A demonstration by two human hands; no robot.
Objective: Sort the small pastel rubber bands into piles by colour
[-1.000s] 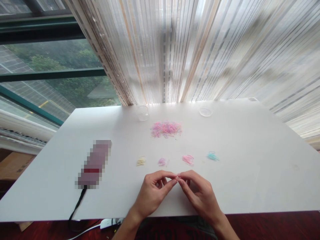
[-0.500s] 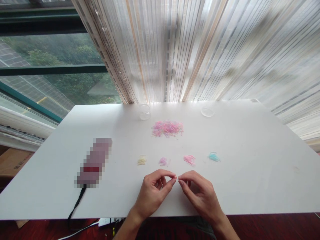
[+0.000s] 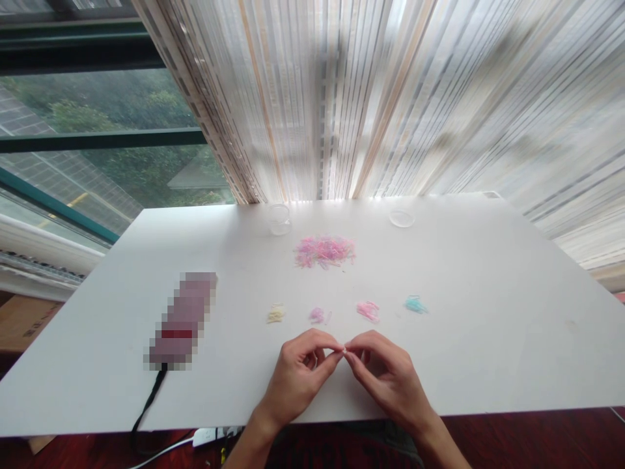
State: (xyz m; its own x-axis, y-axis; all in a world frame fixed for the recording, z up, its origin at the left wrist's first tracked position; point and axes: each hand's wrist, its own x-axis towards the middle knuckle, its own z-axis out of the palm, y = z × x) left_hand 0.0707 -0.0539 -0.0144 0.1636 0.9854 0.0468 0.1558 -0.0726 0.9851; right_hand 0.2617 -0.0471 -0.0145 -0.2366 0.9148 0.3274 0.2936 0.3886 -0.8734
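Over the front of the white table, my left hand [image 3: 301, 374] and my right hand [image 3: 390, 378] meet at their fingertips. Each is closed in a pinch of thumb and forefinger. Between them is a tiny, thin, pale piece [image 3: 344, 351], mostly covered by the fingers; its exact kind is too small to tell. Just beyond the hands lie small piles of thin stick-like pieces: yellow [image 3: 276, 314], lilac [image 3: 318, 316], pink [image 3: 368, 311] and turquoise [image 3: 416, 304]. Farther back is a larger mixed pile [image 3: 325, 251], mainly pink and lilac.
A clear round container [image 3: 280, 220] and a clear round lid [image 3: 401, 219] rest near the back edge. On the left lies a pixelated purple object [image 3: 183, 319] with a black cable [image 3: 149, 400] running off the front edge. A curtain [image 3: 312, 98] hangs behind the white table [image 3: 488, 312].
My right hand has come slightly closer to the left, so the fingertips now touch or nearly touch and less of the thin piece shows. The view has shifted slightly.
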